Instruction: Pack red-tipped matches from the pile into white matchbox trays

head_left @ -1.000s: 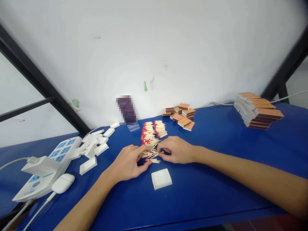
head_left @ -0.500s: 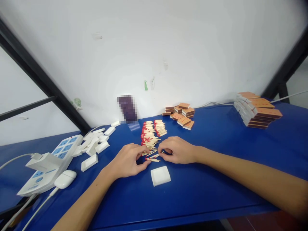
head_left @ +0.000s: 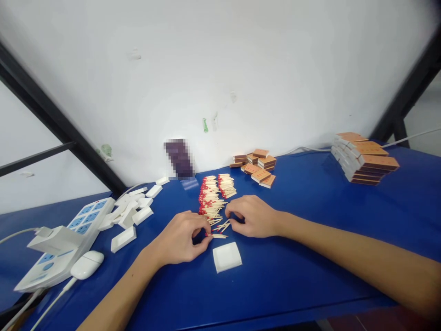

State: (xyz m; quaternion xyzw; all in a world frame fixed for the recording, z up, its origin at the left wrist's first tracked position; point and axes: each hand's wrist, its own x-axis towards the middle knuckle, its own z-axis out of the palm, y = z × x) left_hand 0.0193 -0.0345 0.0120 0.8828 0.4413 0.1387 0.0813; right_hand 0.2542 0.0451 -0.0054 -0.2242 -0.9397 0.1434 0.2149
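A long pile of red-headed matches lies on the blue table, with a shorter bunch alongside. My left hand is at the pile's near left, thumb and index finger closing around the red heads of a few loose matches. Opposite it, my right hand has curled fingers, with thumb and index tips at the bare ends of a few slanting matches. Just in front of both hands sits a white, shallow matchbox tray. The fingertips partly cover the matches there.
White trays are heaped at left, near a power strip with a plugged-in charger and a white earphone case. Orange matchboxes lie behind my right hand; more are stacked at far right. A blurred dark rectangle leans against the wall.
My left thumb and index finger have drawn closer together on the near match heads. My right fingertips have parted slightly at the match ends. The whole view has shifted a little.
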